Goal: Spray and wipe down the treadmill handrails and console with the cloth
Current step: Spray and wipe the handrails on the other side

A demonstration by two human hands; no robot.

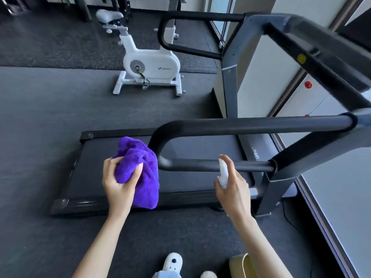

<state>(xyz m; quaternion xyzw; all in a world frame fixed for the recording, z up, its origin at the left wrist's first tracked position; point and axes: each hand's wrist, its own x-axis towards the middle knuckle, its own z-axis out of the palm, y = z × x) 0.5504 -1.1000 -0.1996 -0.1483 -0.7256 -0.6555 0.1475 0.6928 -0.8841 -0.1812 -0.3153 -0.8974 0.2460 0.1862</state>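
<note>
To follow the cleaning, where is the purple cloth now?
The purple microfibre cloth is bunched in the left hand, low left of centre, beside the curved end of the near black handrail.

head-worn view, looking down, close over treadmill [152, 177]

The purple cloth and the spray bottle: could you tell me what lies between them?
In the head view, only the near handrail's lower bar, over the treadmill belt.

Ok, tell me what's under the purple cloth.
Below the purple cloth, bunched in the left hand, lies the treadmill belt and its near side rail. The stretch of belt directly beneath the cloth is hidden.
</note>
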